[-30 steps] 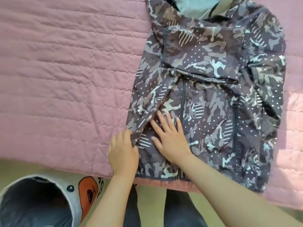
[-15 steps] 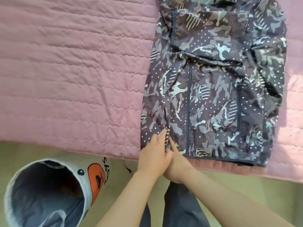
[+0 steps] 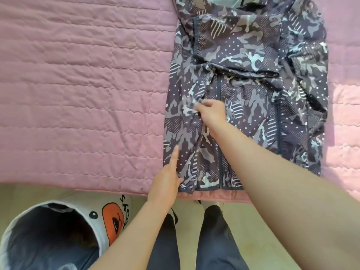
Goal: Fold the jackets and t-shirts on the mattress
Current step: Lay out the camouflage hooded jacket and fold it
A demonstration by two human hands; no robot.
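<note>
Right hand moving up the camouflage jacket to pick at a bunched fold.

The jacket (image 3: pixel 253 94) is lying front-up on the right part of the pink mattress (image 3: pixel 78 84), hem at the near edge, one sleeve folded across the chest. Half a second ago both hands were meeting at the hem. Now the right hand (image 3: pixel 211 114) is pinching a ridge of fabric beside the zip, while the left hand (image 3: pixel 167 184), fingers straight and together, is pressing the left panel flat. This looks like crease-tidying, with the jacket's final folds still to come.

jacket (image 3: pixel 253 45) | top cut off; basket (image 3: pixel 85 209) | bottom-left cropped
</note>
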